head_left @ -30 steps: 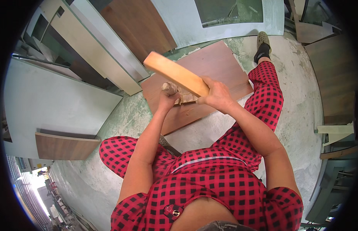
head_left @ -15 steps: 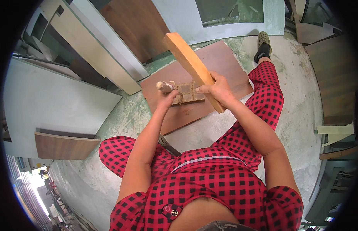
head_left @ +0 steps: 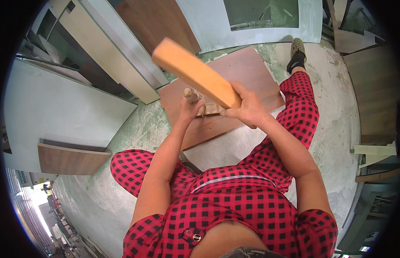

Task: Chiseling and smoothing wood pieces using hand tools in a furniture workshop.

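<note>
My right hand [head_left: 247, 107] now has the wooden slat [head_left: 195, 73] swung up and leftward, blurred, its far end higher and further left than half a second ago, fingers wrapped tight around its near end, while my left hand [head_left: 190, 108] stays closed around a peg [head_left: 191, 95] stood on the small block [head_left: 212, 108]. The block rests on the brown board [head_left: 234, 73] lying on the concrete floor [head_left: 333, 129] between my legs. Grey and brown panels [head_left: 58, 107] lean about on the left, a cut-out panel [head_left: 260, 26] lies ahead, and the raised slat hides part of the board.
</note>
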`<state>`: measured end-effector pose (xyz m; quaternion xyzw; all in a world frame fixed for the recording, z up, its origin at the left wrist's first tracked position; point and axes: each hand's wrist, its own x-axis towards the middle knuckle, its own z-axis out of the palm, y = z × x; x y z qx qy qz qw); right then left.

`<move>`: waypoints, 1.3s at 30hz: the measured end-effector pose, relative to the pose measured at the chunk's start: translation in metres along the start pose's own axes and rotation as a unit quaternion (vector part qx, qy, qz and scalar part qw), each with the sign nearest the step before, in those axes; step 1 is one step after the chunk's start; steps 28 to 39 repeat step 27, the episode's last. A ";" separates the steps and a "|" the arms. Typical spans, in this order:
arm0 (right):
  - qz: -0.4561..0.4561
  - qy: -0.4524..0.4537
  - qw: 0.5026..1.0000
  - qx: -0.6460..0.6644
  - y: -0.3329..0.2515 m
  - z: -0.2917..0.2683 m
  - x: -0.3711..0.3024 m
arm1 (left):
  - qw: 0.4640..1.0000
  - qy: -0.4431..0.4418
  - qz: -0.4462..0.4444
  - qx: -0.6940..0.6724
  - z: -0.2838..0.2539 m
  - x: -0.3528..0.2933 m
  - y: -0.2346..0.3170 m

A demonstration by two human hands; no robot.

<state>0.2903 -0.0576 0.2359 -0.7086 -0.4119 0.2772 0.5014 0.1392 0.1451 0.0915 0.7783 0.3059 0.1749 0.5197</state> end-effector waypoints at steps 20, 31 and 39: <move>-0.001 -0.062 0.998 -0.009 0.000 0.035 -0.010 | 0.988 0.120 0.070 0.071 0.019 -0.009 -0.056; -0.015 -0.060 0.998 0.034 0.004 0.032 -0.005 | 0.984 0.119 0.092 0.100 0.006 -0.019 -0.009; -0.015 -0.060 0.998 0.034 0.004 0.032 -0.005 | 0.984 0.119 0.092 0.100 0.006 -0.019 -0.009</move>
